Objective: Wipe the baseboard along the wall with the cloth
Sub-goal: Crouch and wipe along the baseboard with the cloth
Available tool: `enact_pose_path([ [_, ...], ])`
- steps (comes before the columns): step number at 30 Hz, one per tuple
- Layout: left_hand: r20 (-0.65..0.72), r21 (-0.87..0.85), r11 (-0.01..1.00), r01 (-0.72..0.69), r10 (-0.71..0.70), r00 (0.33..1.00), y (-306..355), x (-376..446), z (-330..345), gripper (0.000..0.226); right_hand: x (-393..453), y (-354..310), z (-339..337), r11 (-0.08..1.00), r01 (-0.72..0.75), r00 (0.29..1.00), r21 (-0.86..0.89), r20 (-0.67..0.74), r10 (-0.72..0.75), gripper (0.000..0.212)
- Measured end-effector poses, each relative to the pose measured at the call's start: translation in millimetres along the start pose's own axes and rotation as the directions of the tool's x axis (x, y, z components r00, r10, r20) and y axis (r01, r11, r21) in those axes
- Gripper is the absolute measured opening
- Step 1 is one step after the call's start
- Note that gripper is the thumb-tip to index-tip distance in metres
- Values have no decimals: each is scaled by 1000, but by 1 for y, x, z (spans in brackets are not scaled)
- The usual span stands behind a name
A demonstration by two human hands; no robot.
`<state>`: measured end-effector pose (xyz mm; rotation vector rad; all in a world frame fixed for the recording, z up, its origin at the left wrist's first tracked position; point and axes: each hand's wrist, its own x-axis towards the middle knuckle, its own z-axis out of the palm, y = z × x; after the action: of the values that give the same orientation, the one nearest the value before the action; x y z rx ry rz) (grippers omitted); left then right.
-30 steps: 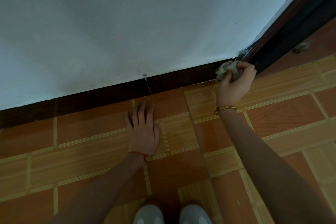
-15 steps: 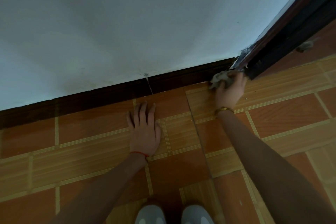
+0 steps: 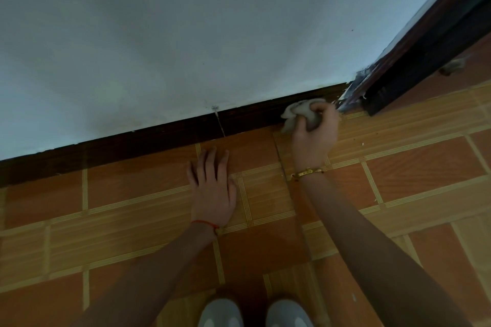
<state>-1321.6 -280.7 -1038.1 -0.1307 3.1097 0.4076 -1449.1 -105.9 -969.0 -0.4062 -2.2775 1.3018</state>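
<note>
Head view: right hand (image 3: pixel 314 133) at centre right, fingers (image 3: pixel 320 108) curled and clamped on a bunched cloth (image 3: pixel 299 114), which is pressed against the baseboard (image 3: pixel 159 141). Contact is close to the baseboard's right end, just left of the door frame (image 3: pixel 425 42). Left hand (image 3: pixel 212 188) lies flat on the floor (image 3: pixel 425 167) in the centre, fingers straight and slightly apart, holding nothing; looks like a brace. Step, as judged: wiping the right-end stretch. Next move likely needs a steady drag leftward along the strip, keeping pressure on its face. Baseboard long axis runs from lower left to upper right of the frame; most of it lies left of the cloth. Cloth is a wad, no clear axis.
</note>
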Motion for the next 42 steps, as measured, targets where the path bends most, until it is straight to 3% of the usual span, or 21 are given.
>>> enact_pose_path([
  [2,-1,-1,1000,2,-2,1000,1,0,0,57,11,-5,-2,998,1,992,57,-127,7,23],
  [4,-8,-14,1000,5,-5,1000,0,0,1,57,14,-12,-2,995,-11,986,104,-167,28,23],
  [10,-27,-38,999,2,-3,1000,-1,2,-1,54,-34,-38,19,989,76,997,124,10,-78,24],
  [16,-115,-4,999,51,-52,992,-20,-14,-5,50,-69,-48,34,958,217,948,188,194,-253,22],
  [19,-153,-5,995,99,-98,983,-32,-18,-9,49,-60,-41,29,963,225,951,152,179,-250,24],
  [22,-173,-33,989,146,-150,974,-40,-20,-14,49,-38,-33,20,991,90,994,95,47,-95,24],
  [24,-165,-55,984,167,-174,971,-45,-23,-15,50,-35,-35,18,993,72,997,98,12,-73,22],
  [29,-137,-43,982,185,-189,972,-51,-33,-15,52,-81,-64,43,962,198,966,190,129,-224,23],
  [35,-97,-40,982,183,-186,978,-53,-44,-20,54,-114,-79,65,912,335,869,236,298,-396,20],
  [37,-83,-53,979,198,-201,976,-53,-46,-22,54,-103,-67,58,927,311,889,209,282,-362,24],
  [40,-67,-63,974,218,-222,973,-54,-49,-24,53,-69,-36,39,989,112,979,99,162,-127,28],
  [42,-58,-55,974,219,-222,973,-54,-49,-23,53,-47,-20,28,999,37,994,20,101,-39,27],
])
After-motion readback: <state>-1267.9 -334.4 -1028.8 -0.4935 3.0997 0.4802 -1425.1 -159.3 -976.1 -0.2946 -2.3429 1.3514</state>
